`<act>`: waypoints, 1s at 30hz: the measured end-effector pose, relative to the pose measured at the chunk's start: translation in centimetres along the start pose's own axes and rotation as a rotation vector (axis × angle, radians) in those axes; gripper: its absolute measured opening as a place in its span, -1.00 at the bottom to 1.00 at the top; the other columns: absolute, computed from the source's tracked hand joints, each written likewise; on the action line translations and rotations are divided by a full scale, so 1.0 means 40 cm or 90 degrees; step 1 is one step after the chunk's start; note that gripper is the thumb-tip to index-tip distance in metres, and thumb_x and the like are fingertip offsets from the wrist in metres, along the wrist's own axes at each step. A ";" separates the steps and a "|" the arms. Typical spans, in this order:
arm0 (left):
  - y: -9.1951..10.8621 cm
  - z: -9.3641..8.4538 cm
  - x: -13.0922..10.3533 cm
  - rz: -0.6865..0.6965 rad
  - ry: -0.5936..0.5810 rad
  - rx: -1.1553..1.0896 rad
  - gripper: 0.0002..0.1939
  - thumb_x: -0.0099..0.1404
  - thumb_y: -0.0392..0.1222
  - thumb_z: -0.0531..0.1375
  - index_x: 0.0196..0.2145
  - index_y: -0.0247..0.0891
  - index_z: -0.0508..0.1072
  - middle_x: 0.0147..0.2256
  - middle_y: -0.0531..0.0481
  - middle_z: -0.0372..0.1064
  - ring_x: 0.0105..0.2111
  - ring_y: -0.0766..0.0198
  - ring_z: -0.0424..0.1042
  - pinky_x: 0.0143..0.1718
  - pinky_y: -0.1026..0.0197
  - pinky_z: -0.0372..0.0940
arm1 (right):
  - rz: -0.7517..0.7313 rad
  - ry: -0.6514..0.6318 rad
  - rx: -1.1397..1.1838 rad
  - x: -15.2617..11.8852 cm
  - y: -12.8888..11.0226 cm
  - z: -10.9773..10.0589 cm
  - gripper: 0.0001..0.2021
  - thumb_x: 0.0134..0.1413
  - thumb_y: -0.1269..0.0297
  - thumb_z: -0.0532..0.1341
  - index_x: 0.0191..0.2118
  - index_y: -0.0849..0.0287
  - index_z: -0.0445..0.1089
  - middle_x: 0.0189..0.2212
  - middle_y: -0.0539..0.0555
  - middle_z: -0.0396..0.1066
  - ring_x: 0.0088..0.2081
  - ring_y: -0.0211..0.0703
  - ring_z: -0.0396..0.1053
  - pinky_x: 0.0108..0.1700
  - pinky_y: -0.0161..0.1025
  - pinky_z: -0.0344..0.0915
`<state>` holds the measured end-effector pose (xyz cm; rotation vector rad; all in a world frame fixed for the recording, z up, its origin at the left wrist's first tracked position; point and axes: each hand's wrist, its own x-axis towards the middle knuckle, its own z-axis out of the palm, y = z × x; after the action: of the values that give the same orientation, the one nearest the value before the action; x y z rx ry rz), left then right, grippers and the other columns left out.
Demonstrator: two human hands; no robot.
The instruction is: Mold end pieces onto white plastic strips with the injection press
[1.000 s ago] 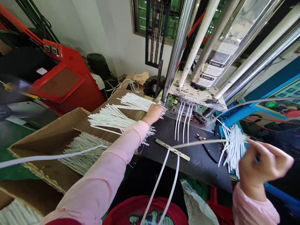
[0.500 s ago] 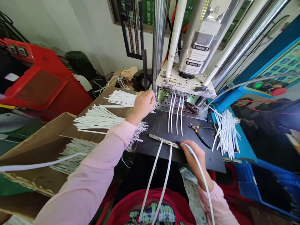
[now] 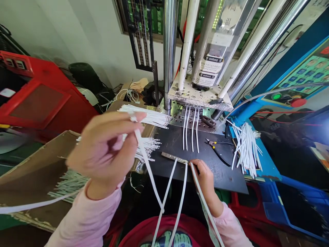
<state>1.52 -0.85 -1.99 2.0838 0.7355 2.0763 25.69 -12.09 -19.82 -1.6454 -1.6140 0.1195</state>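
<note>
Two steel columns of the press (image 3: 169,51) run off the top edge. Below it the black worktop (image 3: 221,171) carries four white strips (image 3: 190,128) whose upper ends are hidden under the press plate. The blurred left hand (image 3: 105,151) pinches one white cable tie (image 3: 146,161), raised near the camera. The right hand (image 3: 204,176) grips another tie (image 3: 203,199) against the metal bar (image 3: 173,157); its fingertips are hard to make out.
</note>
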 end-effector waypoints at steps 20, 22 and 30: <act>-0.146 0.102 -0.344 -0.223 -0.568 0.024 -0.85 0.42 -0.28 0.13 -0.25 -0.23 0.50 -0.24 -0.04 0.54 -0.20 0.17 0.47 -0.08 0.08 0.31 | -0.069 -0.204 -0.040 0.065 0.033 -0.038 -0.85 0.32 0.25 0.18 -0.10 0.07 0.47 -0.17 0.14 0.45 -0.16 0.01 0.36 -0.08 -0.01 0.32; -0.139 0.104 -0.340 -0.220 -0.591 0.035 -0.85 0.43 -0.27 0.11 -0.23 -0.23 0.50 -0.23 -0.04 0.54 -0.18 0.17 0.46 -0.08 0.08 0.29 | -0.071 -0.205 -0.036 0.071 0.031 -0.039 -0.84 0.32 0.25 0.17 -0.10 0.07 0.49 -0.18 0.14 0.45 -0.17 0.01 0.36 -0.10 -0.02 0.33; -0.119 0.113 -0.329 -0.165 -0.685 0.100 -0.80 0.45 -0.31 0.01 -0.20 -0.25 0.44 -0.19 -0.05 0.48 -0.17 0.15 0.40 -0.06 0.07 0.23 | -0.067 -0.271 -0.008 0.090 0.021 -0.071 -0.82 0.30 0.30 0.20 -0.05 0.05 0.50 -0.17 0.12 0.48 -0.17 -0.01 0.41 -0.10 -0.06 0.39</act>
<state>5.35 -0.88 -16.18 2.5255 0.8731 0.5718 28.66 -10.17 -16.78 -1.6136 -2.0160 0.4307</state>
